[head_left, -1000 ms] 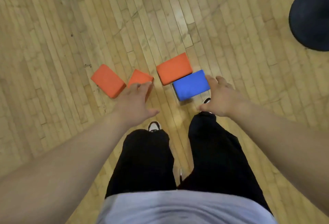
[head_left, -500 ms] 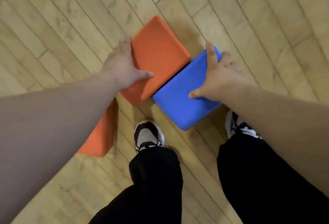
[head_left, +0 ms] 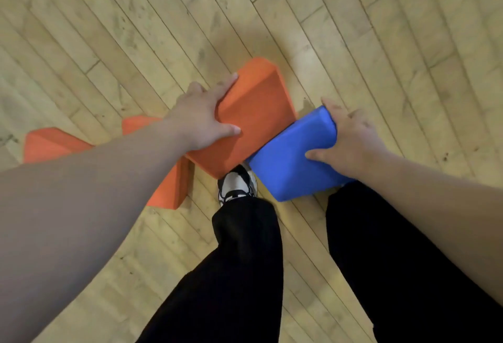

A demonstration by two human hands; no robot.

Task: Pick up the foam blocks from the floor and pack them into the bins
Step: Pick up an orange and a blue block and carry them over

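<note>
Both blocks tilted up off floor since earlier: left hand fingers clamped on orange block, right hand on blue block, frame centre, for lifting.

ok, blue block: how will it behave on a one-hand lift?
Probably light: the right hand alone spans the blue block, thumb on top, fingers over the far edge. Likely stiff enough to keep shape; its edges look straight under the grip. Flat faces, so unlikely to roll; matte surface suggests little slip.
</note>
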